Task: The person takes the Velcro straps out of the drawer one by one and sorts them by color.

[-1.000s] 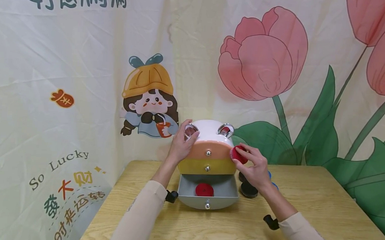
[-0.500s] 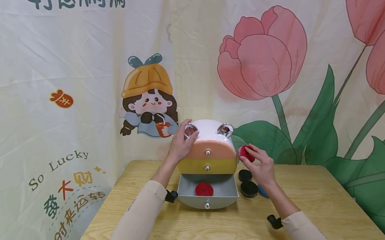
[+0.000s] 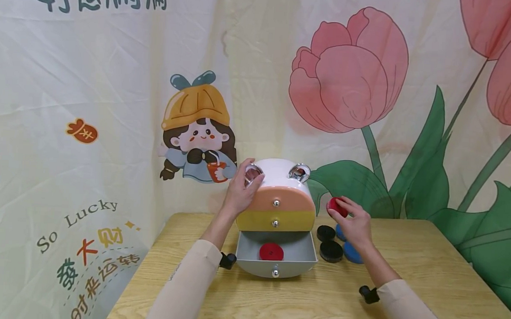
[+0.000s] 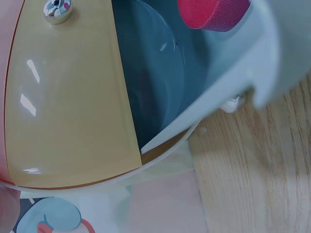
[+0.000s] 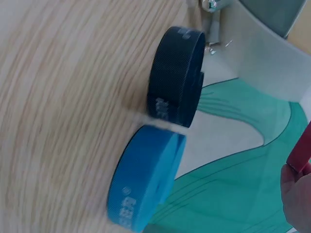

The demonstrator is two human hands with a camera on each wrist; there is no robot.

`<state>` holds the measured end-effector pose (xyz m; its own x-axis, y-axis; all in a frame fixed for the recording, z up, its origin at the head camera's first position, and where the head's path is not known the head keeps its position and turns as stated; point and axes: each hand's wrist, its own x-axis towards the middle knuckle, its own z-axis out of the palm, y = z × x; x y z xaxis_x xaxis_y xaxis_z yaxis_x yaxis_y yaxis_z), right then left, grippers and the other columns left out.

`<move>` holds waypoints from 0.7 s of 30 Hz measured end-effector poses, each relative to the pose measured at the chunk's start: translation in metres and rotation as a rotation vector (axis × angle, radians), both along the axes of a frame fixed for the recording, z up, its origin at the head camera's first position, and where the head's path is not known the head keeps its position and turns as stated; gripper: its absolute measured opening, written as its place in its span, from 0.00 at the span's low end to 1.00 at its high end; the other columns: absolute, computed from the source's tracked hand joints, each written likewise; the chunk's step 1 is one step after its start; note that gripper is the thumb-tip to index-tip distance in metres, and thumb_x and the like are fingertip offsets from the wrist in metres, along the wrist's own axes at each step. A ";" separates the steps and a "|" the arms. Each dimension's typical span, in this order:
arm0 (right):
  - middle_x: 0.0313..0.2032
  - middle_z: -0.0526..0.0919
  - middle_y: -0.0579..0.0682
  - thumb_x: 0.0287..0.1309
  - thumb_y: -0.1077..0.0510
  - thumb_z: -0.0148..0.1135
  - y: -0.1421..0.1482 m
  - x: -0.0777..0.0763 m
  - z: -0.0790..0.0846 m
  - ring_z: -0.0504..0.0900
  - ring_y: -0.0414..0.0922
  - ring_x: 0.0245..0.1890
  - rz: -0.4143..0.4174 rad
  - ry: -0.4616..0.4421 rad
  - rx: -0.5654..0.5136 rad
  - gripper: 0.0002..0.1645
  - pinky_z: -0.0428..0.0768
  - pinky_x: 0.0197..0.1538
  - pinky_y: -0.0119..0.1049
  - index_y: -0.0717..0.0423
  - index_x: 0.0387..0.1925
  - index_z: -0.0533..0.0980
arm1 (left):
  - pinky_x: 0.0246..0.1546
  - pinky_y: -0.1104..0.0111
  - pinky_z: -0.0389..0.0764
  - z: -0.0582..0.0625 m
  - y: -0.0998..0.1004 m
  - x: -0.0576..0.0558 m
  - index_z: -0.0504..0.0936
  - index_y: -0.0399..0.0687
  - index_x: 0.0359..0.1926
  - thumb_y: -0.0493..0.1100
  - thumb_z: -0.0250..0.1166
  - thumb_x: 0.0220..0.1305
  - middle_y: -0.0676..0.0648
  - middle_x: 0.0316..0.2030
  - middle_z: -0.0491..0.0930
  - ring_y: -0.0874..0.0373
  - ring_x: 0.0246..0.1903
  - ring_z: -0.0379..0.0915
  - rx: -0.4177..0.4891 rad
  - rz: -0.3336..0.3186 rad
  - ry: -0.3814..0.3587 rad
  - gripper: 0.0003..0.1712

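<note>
A small drawer box (image 3: 282, 195) with silver ring ears stands on the table, its grey bottom drawer (image 3: 296, 249) pulled out. My left hand (image 3: 242, 190) grips the box's upper left corner around one ring ear. Inside the grey drawer lies a red roll of woven tape (image 3: 271, 251); part of it shows in the left wrist view. My right hand (image 3: 355, 225) pinches another red tape roll (image 3: 337, 208) in the air, to the right of the box. In the right wrist view only an edge of that held roll (image 5: 302, 148) and some fingers appear.
Two black tape rolls (image 3: 331, 252) and two blue ones (image 3: 353, 253) sit on the wooden table (image 3: 422, 262) right of the box, below my right hand. A printed cloth (image 3: 259, 83) hangs behind the table. Orange and yellow drawers (image 3: 253, 221) are closed.
My right hand has moved right, away from the box, carrying the red tape roll. The black and blue rolls show more fully now. My left hand stays put.
</note>
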<state>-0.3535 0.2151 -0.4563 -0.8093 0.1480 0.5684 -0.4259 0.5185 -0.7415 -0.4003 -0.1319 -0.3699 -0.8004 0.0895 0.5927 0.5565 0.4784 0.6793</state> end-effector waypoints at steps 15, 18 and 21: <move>0.72 0.71 0.64 0.66 0.48 0.71 0.035 -0.014 -0.024 0.71 0.67 0.70 -0.029 -0.212 0.033 0.33 0.79 0.62 0.58 0.63 0.65 0.78 | 0.44 0.58 0.75 -0.003 0.001 -0.001 0.64 0.59 0.76 0.60 0.62 0.73 0.46 0.47 0.75 0.51 0.43 0.72 0.011 -0.005 0.024 0.36; 0.72 0.71 0.66 0.67 0.50 0.70 0.039 -0.016 -0.026 0.71 0.68 0.70 -0.030 -0.223 0.067 0.32 0.79 0.62 0.59 0.64 0.65 0.78 | 0.44 0.57 0.75 -0.002 0.001 0.000 0.64 0.58 0.76 0.61 0.62 0.73 0.46 0.47 0.75 0.50 0.43 0.72 0.011 -0.007 0.028 0.37; 0.71 0.71 0.68 0.68 0.50 0.70 0.043 -0.018 -0.026 0.72 0.69 0.69 -0.030 -0.232 0.074 0.31 0.78 0.63 0.59 0.65 0.65 0.77 | 0.44 0.57 0.75 -0.001 0.001 0.001 0.64 0.59 0.76 0.62 0.62 0.73 0.46 0.48 0.75 0.50 0.43 0.72 0.011 -0.004 0.032 0.37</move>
